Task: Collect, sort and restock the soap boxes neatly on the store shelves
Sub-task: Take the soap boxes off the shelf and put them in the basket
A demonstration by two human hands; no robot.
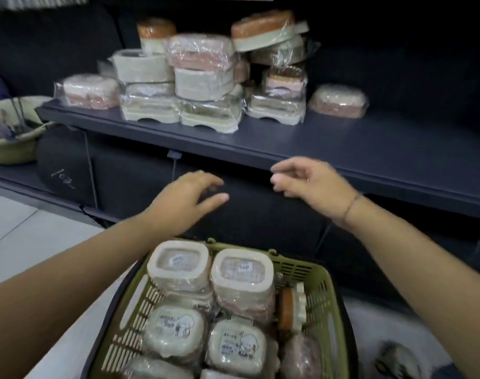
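Several plastic-wrapped soap boxes [203,86] are piled unevenly on the dark shelf [329,149], some cream, some pink, two with orange lids on top. One wrapped box [338,101] lies alone to the right of the pile. Below me, a green plastic basket [330,291] holds several more cream soap boxes [241,274]. My left hand [186,199] and my right hand [312,187] hover between the basket and the shelf's front edge, both empty, with fingers loosely spread.
A pale green bowl-like container [12,132] with dark items sits at the far left on a lower ledge. A black rounded object [64,168] stands under the shelf. White floor tiles [17,231] lie at left. A dark crumpled item [397,359] is at lower right.
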